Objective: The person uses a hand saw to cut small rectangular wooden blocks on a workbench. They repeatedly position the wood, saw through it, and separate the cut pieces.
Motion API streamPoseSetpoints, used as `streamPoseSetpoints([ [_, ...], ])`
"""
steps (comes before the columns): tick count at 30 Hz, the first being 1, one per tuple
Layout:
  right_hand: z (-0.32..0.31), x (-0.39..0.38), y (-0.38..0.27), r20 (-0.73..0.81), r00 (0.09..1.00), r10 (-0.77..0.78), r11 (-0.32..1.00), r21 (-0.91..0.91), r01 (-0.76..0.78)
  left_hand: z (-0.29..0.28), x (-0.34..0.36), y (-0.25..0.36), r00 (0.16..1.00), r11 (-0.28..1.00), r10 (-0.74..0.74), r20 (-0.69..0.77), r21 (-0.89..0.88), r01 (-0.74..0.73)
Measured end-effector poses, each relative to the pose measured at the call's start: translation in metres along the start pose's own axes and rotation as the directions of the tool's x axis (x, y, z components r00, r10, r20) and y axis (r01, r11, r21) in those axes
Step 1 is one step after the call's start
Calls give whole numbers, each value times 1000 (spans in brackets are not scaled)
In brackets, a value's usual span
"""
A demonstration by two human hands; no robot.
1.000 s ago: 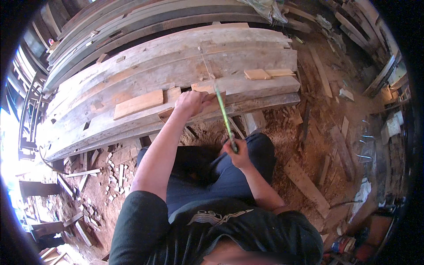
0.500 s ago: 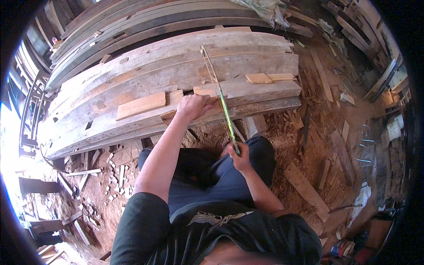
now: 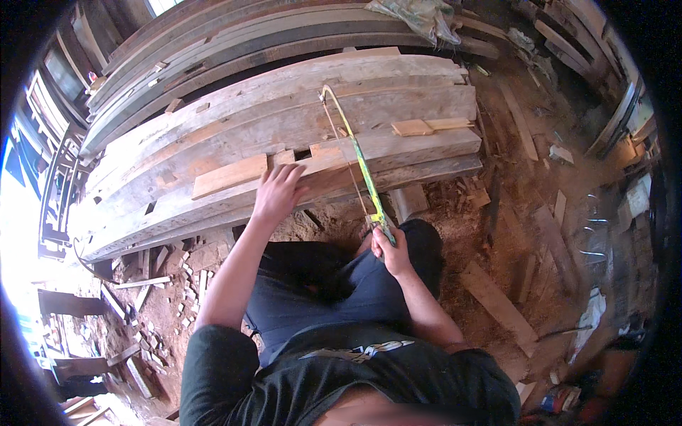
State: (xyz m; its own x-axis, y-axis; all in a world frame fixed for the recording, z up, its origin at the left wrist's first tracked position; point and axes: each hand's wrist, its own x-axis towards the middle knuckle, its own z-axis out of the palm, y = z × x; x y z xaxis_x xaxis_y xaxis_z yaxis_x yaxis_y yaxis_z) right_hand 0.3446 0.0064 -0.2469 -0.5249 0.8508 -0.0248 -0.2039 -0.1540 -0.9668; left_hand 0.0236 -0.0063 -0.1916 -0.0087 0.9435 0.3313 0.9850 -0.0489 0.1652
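Note:
My right hand (image 3: 391, 248) is closed round the handle of a bow saw (image 3: 369, 177) with a yellow-green frame and a thin rusty blade, which reaches across the pile of weathered beams (image 3: 177, 142). My left hand (image 3: 280, 188) is open, fingers apart and curved, over the front edge of the pile. Near it lie a pale board (image 3: 229, 175) and short wooden blocks (image 3: 325, 150). Further right, small thin boards (image 3: 412, 128) rest on the beams.
Long planks (image 3: 284, 35) are stacked behind, with a plastic sheet (image 3: 419, 18) on them. Scrap sticks and small blocks (image 3: 142, 283) litter the sawdust floor at left, and loose boards (image 3: 497, 305) lie at right. A metal frame (image 3: 57, 192) stands at far left.
My left hand has left the wood piece near the saw and moved left, its fingers opening. The saw has tilted, showing more of its bow, and its far end has dropped slightly down the picture.

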Motion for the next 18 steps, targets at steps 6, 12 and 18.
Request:
streamPoseSetpoints([
  [6, 2, -1, 12, -38, 999, 31, 999, 25, -30, 20, -193, -20, 919, 927, -375, -121, -72, 369],
  [12, 5, 3, 22, 18, 998, -56, 998, 11, 56, 65, -303, -55, 705, 600, -705, 75, -466, 650],
  [18, 6, 0, 25, 10, 1000, -15, 999, 46, 14, 63, -273, -31, 363, 282, -898, 249, -310, 908],
])
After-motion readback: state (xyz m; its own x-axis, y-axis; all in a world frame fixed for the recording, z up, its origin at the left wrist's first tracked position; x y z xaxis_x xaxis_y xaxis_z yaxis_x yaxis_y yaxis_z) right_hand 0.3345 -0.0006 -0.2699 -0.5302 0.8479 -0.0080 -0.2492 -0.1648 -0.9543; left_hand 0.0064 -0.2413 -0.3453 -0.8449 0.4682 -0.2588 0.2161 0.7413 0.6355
